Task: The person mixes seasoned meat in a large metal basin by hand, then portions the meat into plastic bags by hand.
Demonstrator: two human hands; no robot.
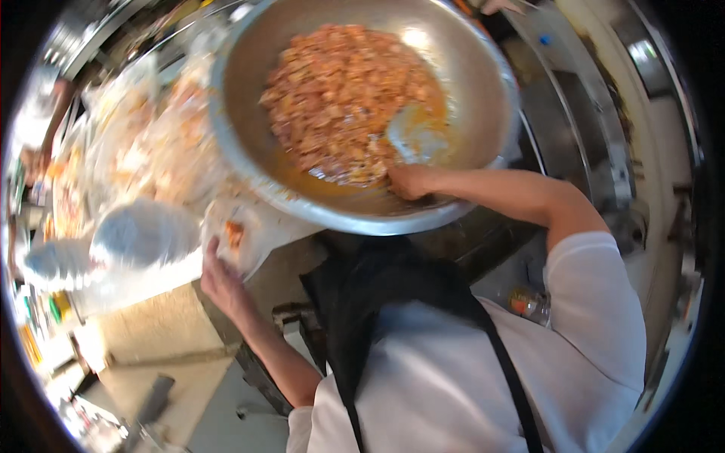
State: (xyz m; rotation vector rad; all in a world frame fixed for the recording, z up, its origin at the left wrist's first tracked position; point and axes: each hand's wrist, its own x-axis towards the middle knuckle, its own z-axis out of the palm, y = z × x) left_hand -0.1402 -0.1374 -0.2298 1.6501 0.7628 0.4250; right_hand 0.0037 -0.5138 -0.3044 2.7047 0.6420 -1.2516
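A large metal bowl (362, 218) in front of me holds a heap of chopped, seasoned raw meat (351, 102) with orange liquid around it. My right hand (410, 181) is inside the bowl at the near edge of the meat, beside a pale, shiny scoop-like tool (419, 136). Its fingers are partly hidden, and I cannot tell whether they grip that tool. Left of the bowl, my left hand (224, 283) holds the edge of a clear plastic bag (249, 238) with a small orange-red piece of food in it.
Several clear bags of food (164, 141) lie on the surface to the left, with wrapped bluish bundles (144, 232) nearer me. At the far left is another person's arm (56, 119). Metal kitchen equipment (561, 119) stands at the right. Another person's hand (501, 5) shows at the top.
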